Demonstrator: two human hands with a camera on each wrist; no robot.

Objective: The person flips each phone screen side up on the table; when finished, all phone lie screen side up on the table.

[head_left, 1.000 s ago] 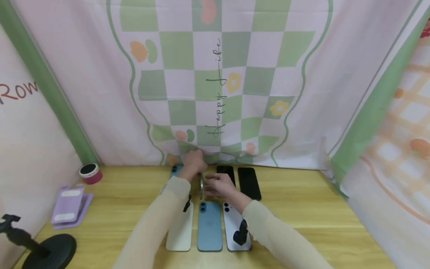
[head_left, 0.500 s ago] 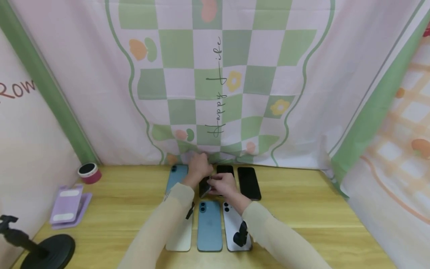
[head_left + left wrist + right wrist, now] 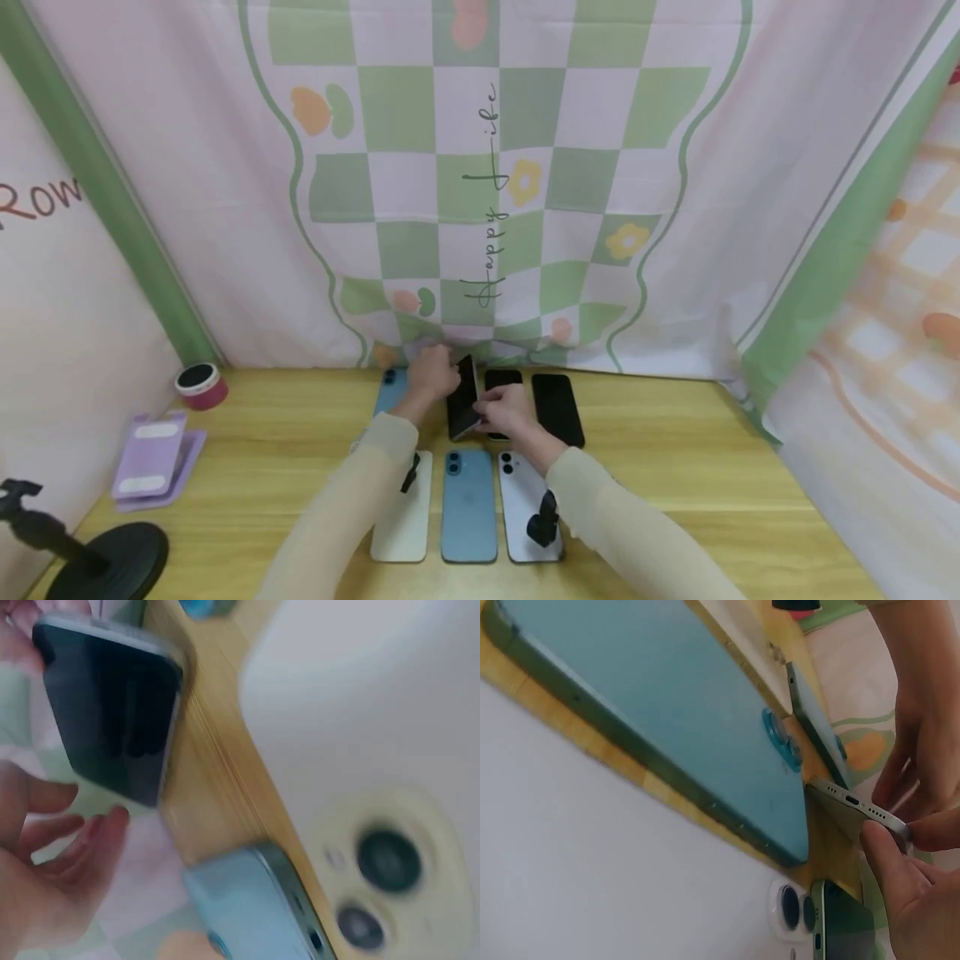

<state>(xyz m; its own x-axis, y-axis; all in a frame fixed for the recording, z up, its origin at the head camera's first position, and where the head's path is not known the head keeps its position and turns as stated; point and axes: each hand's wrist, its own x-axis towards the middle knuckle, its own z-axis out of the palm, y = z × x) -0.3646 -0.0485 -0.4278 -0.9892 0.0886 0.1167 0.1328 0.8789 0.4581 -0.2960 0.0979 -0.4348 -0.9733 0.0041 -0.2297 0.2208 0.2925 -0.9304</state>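
Observation:
A phone [image 3: 463,402] with a dark screen is tipped up on its side in the back row. My right hand [image 3: 512,414] pinches its near right corner; the right wrist view shows thumb and finger on the metal end [image 3: 866,808] beside the charging port. My left hand [image 3: 433,375] hovers at the phone's left, and in the left wrist view its loosely bent fingers [image 3: 112,832] lie just off the far end. A blue phone [image 3: 388,396] lies partly hidden by my left arm. Two black-screened phones, one [image 3: 504,381] partly behind my right hand, the other [image 3: 557,408] farther right, lie flat.
A white phone [image 3: 401,525], a blue phone [image 3: 468,512] and a pale lavender phone [image 3: 525,492] lie back-up in the front row. Leftward are a purple stand [image 3: 153,458], a pink-and-white round item [image 3: 202,386] and a black-based stand [image 3: 112,558]. A checkered curtain [image 3: 480,208] hangs behind.
The phone has turned from on-edge to leaning with its screen showing. My right hand has taken its near corner, and my left hand has shifted slightly left, off it.

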